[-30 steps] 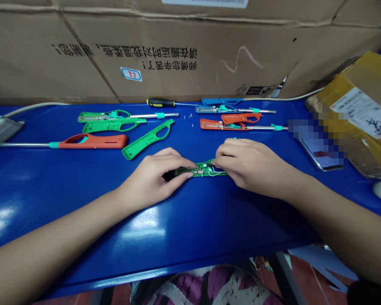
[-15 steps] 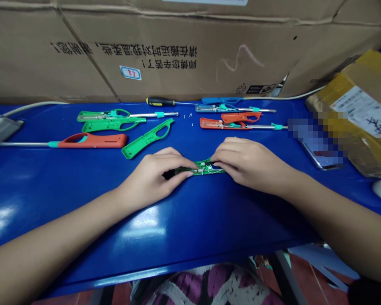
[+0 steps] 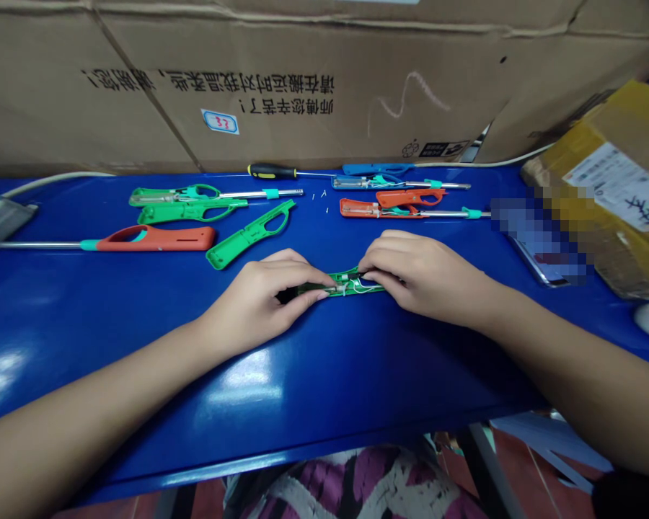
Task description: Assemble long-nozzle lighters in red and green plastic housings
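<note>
Green lighter half-shell (image 3: 350,293) sits between the front and back edges of the blue surface (image 3: 357,382); my left hand (image 3: 265,292) grips its left end, my right hand (image 3: 419,274) pinches its black part (image 3: 353,276).

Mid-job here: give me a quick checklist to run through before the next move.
1. Left hand steadying green shell: ok, thumb and fingers hold its left end.
2. Right hand on black part: ok, fingertips hold it at the shell.
3. Black part fully seated: cannot tell, fingers cover one end.
4. White wire clear of the shell's rim: cannot tell, the right hand hides some of it.
5. Loose white bits cleared away: not ok, they lie on the table beyond the hands.
6. Screwdriver out of the way: ok, it lies by the carton.
</note>
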A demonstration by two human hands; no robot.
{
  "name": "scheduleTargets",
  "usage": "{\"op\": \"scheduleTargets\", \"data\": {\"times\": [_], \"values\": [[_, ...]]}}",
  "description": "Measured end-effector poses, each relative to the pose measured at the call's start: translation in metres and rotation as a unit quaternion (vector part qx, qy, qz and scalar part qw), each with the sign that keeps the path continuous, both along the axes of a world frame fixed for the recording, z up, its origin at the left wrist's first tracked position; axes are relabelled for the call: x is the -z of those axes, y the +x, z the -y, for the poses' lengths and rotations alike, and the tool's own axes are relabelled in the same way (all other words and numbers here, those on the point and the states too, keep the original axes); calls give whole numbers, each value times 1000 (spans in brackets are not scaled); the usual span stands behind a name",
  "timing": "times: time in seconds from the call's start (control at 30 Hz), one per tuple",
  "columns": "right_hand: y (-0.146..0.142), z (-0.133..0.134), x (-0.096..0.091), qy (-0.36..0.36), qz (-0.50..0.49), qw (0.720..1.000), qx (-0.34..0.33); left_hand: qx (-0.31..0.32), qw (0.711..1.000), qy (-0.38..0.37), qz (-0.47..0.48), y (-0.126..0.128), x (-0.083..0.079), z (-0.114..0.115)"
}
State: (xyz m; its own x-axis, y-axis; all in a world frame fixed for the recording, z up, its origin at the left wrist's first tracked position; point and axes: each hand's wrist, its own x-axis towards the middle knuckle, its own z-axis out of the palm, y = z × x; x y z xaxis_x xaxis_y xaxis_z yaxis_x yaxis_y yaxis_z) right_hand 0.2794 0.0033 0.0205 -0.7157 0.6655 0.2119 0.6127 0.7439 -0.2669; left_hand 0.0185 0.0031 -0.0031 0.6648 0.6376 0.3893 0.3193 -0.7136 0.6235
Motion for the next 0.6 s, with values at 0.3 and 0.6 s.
{"op": "scheduleTargets", "data": {"times": [0.3, 0.6], "values": [[-1, 1, 0, -55, -21, 998, 38, -4, 1000, 1, -3, 0, 0, 0], [0, 0, -2, -57, -8, 997, 42, -8, 1000, 2, -3, 1, -1, 1]]}}
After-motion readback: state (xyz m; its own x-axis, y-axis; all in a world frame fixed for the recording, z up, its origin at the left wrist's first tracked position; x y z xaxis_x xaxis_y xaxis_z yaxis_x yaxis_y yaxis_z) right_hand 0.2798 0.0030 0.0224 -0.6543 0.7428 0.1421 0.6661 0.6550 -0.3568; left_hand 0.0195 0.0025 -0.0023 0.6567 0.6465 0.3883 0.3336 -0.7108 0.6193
